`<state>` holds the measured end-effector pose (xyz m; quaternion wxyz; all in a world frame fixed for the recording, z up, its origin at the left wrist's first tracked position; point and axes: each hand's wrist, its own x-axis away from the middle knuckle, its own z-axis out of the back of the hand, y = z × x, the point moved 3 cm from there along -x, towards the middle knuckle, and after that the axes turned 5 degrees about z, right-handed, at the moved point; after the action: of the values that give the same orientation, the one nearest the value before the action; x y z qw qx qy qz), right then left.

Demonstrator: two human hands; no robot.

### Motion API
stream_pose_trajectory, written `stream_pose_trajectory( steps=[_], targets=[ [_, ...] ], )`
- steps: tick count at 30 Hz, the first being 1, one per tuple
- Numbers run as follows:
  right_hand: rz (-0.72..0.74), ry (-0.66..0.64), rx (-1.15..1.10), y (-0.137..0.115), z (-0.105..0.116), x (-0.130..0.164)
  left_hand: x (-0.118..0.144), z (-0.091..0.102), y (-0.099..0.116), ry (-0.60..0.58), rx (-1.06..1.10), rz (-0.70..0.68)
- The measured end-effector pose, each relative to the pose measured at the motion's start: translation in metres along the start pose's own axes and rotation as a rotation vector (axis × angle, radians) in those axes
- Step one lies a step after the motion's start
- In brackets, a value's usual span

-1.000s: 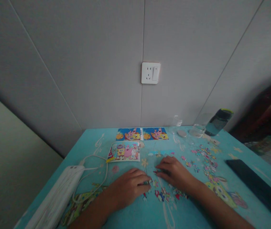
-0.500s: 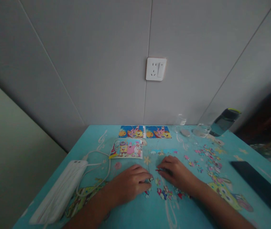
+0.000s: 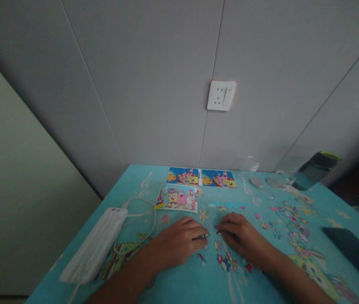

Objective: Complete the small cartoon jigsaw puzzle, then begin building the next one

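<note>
My left hand (image 3: 182,238) rests low over the blue cartoon tablecloth, its fingers pinched on a small jigsaw piece (image 3: 207,234). Across a narrow gap, my right hand (image 3: 241,231) is curled, with a reddish jigsaw piece (image 3: 218,232) at its fingertips. Loose jigsaw pieces (image 3: 225,261) lie in front of and between the hands, some partly hidden by my right hand. Beyond my fingers is a short blue row of pieces (image 3: 225,206), apparently joined. A cartoon picture card (image 3: 177,198) lies past my left hand.
Two blue picture cards (image 3: 184,176) lie near the wall. At left is a white power strip (image 3: 95,245) with cables. A larger spread of pieces (image 3: 295,223), clear containers (image 3: 280,180), a dark bottle (image 3: 317,169) and a dark flat object (image 3: 354,253) occupy the right.
The camera view has turned left, so the table's contents appear farther right. Both hands keep nearly the same pinched poses over the table.
</note>
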<state>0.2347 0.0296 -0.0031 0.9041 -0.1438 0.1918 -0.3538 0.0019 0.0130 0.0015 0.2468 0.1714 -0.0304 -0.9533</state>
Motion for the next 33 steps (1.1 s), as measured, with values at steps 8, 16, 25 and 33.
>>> stream_pose_trajectory(
  steps=[8, 16, 25, 33],
  targets=[
    [0.037, 0.035, 0.01, -0.006, 0.006, -0.002, 0.004, -0.002, -0.005, -0.013, -0.048, 0.093],
    [-0.025, 0.095, 0.022, -0.025, 0.0, -0.009, 0.004, 0.004, -0.005, -0.025, -0.106, 0.116],
    [-0.056, 0.072, 0.06, -0.031, -0.016, -0.013, 0.001, 0.003, -0.012, 0.05, -0.068, 0.125],
    [-0.03, 0.077, 0.028, -0.034, -0.018, -0.016, 0.0, -0.001, -0.015, 0.034, -0.056, 0.145]
  ],
)
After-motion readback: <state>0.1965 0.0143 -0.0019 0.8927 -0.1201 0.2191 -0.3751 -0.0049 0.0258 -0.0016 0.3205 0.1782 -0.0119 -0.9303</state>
